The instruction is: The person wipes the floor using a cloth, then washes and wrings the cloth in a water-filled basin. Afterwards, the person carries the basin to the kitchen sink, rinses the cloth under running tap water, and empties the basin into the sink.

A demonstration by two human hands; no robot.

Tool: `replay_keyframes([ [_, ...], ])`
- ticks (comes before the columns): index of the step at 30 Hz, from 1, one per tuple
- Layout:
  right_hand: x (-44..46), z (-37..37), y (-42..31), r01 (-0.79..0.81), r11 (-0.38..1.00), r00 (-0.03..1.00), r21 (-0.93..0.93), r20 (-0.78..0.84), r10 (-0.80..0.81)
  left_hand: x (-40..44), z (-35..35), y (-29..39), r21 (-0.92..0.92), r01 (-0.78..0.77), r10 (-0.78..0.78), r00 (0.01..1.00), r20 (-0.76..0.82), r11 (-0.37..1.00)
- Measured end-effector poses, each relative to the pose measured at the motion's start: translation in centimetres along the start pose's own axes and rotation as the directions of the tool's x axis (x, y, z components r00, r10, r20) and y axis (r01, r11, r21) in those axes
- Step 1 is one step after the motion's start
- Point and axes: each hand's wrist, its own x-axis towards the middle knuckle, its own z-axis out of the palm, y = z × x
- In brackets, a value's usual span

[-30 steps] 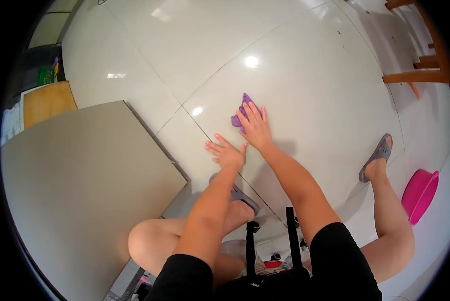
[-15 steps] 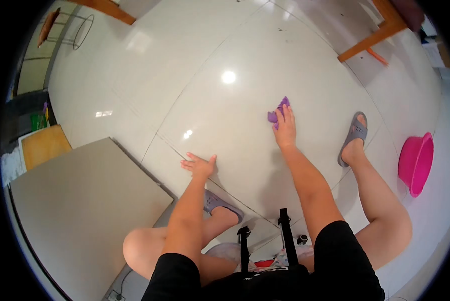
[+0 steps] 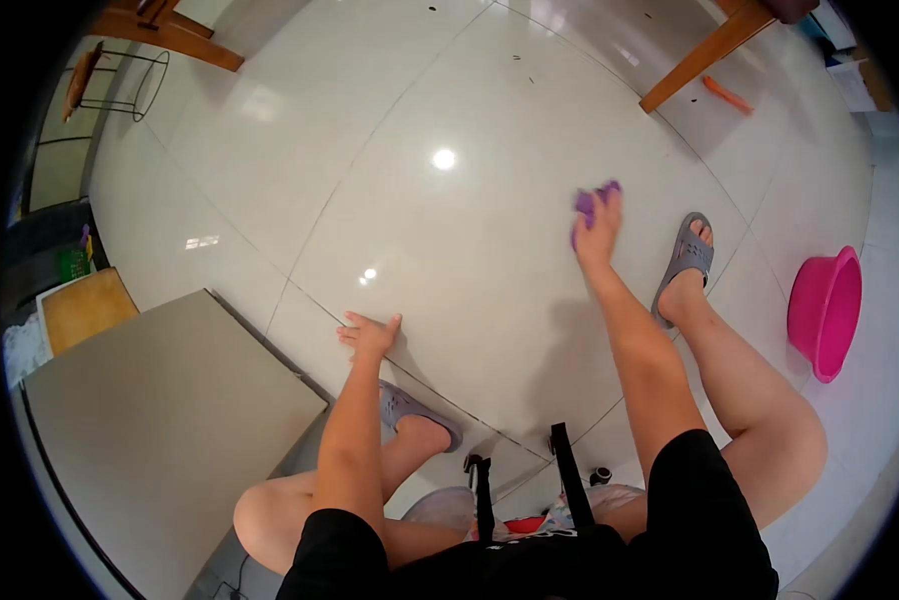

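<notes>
A crumpled purple cloth [image 3: 584,205] lies under my right hand [image 3: 597,232], which presses it against the glossy white tiled floor [image 3: 449,240]. The fingers cover much of the cloth, and its edges stick out ahead of and beside them. Off to the left, my left hand [image 3: 369,335] rests on the floor with its fingers spread, holding nothing, close to a tile joint. My feet, in grey slippers [image 3: 687,262], are on either side.
A pink basin [image 3: 824,313] stands at the right. A large grey-beige panel [image 3: 169,430] takes up the lower left. Wooden furniture legs [image 3: 704,65] and an orange object [image 3: 727,95] are at the upper right. At the upper left is a wire-framed stool [image 3: 119,105].
My right hand has slid the purple cloth to the right and slightly forward across the floor. My left hand stays on about the same floor spot, while the whole view has shifted slightly.
</notes>
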Motion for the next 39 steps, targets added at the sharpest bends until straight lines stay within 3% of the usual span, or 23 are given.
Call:
replay_keyframes([
  [3, 0.2, 2.7, -4.3, 0.220, 0.970, 0.920, 0.102, 0.309, -0.242, 1.9, 1.2, -1.1, -0.009, -0.033, 0.033, 0.999, -0.032, 0.999],
  [4, -0.1, 2.7, -5.4, 0.224, 0.969, 0.917, 0.104, 0.314, -0.246, 1.4, 0.9, -0.9, -0.013, -0.028, 0.027, 0.999, -0.029, 1.000],
  [6, -1.7, 1.7, -7.0, 0.366, 0.913, 0.716, 0.178, 0.573, -0.399, 0.7, 0.4, -0.5, -0.004, -0.002, 0.002, 1.000, -0.003, 1.000],
  [7, -2.2, 0.8, -6.8, 0.372, 0.912, 0.708, 0.175, 0.581, -0.401, 0.6, 0.3, -0.5, -0.012, 0.002, -0.002, 1.000, 0.006, 1.000],
  [9, -3.4, -1.5, -5.6, 0.407, 0.876, 0.512, 0.260, 0.729, -0.455, 0.9, 0.5, -1.0, -0.031, -0.075, 0.074, 0.997, -0.027, 0.997],
  [12, -8.1, -4.7, -4.5, 0.367, 0.875, 0.540, 0.316, 0.694, -0.477, -0.3, -0.6, -0.4, -0.039, -0.001, 0.002, 1.000, 0.021, 0.999],
  [14, -12.3, -5.3, -4.1, 0.212, 0.969, 0.733, 0.128, 0.635, -0.244, 0.3, 0.0, -1.0, -0.050, -0.002, 0.002, 1.000, 0.013, 0.999],
  [15, -13.7, -5.0, -4.8, 0.219, 0.967, 0.724, 0.132, 0.642, -0.252, 0.2, 0.1, -1.0, -0.053, -0.003, 0.004, 1.000, 0.009, 0.999],
  [17, -16.5, -3.0, -7.9, 0.108, 0.991, 0.877, 0.083, 0.462, -0.135, -0.5, -0.4, -0.6, -0.050, -0.003, 0.003, 1.000, 0.007, 0.999],
  [21, -14.3, 0.5, -12.4, 0.234, 0.971, 0.804, 0.043, 0.553, -0.218, -1.1, -0.9, -0.1, -0.018, 0.006, -0.006, 1.000, -0.003, 1.000],
  [23, -11.4, 1.8, -13.0, 0.421, 0.902, 0.711, 0.091, 0.585, -0.391, -1.5, -1.4, 0.4, -0.004, 0.029, -0.029, 1.000, -0.004, 1.000],
  [27, -5.3, 3.2, -10.1, 0.471, 0.880, 0.745, -0.064, 0.564, -0.357, -1.8, -1.2, 1.6, -0.042, 0.082, -0.083, 0.996, -0.034, 0.996],
  [28, -3.6, 2.7, -9.1, 0.400, 0.906, 0.819, -0.138, 0.498, -0.286, -1.9, -1.0, 1.9, -0.057, 0.091, -0.093, 0.995, -0.042, 0.994],
  [29, -2.5, 1.7, -8.1, 0.320, 0.925, 0.881, -0.207, 0.424, -0.210, -2.0, -0.5, 2.3, -0.042, 0.016, -0.021, 0.991, -0.133, 0.999],
  [31, -2.2, -1.2, -5.2, 0.293, 0.937, 0.882, -0.191, 0.432, -0.188, -3.0, 0.6, 3.7, -0.031, -0.066, 0.057, 0.973, -0.223, 0.997],
  [33, -3.1, -3.6, -3.0, 0.269, 0.948, 0.882, -0.170, 0.438, -0.172, -5.9, 3.1, 6.8, 0.203, -0.367, 0.415, 0.854, -0.313, 0.908],
  [35, -4.2, -5.6, -1.6, 0.314, 0.934, 0.801, -0.173, 0.575, -0.163, -10.1, 5.1, 10.3, 0.210, -0.570, 0.608, 0.743, -0.279, 0.794],
  [37, -2.8, -5.8, -2.0, 0.305, 0.942, 0.790, -0.139, 0.589, -0.169, -14.2, 6.5, 14.2, 0.147, -0.628, 0.644, 0.757, -0.109, 0.764],
  [39, -1.5, -5.4, -2.4, 0.290, 0.951, 0.770, -0.104, 0.615, -0.168, -16.7, 8.2, 16.6, 0.115, -0.584, 0.593, 0.802, -0.070, 0.803],
])
